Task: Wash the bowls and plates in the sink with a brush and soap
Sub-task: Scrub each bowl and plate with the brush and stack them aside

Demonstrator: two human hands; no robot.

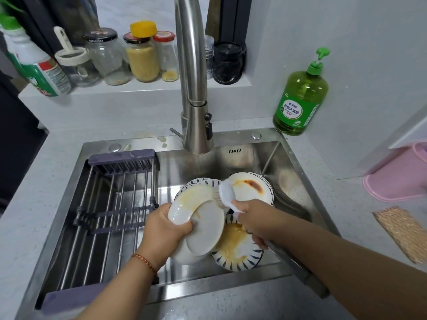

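My left hand [165, 227] grips a white bowl [203, 229] by its rim and holds it tilted over the steel sink [286, 172]. My right hand [254, 218] grips the white handle of a dish brush [227, 192], whose bristles touch the bowl's yellow-smeared inside. Under the bowl lies a blue-patterned plate [238, 252] with yellow residue. Behind it a white plate [248, 187] with a brown stain leans on others. A green soap bottle [300, 98] with a pump stands on the counter at the sink's back right corner.
A purple-ended drying rack [115, 204] spans the sink's left half. The tall faucet [194, 88] rises behind the sink. Jars [142, 56] line a ledge at the back. A pink tub [397, 176] and a woven cloth [402, 232] lie on the right counter.
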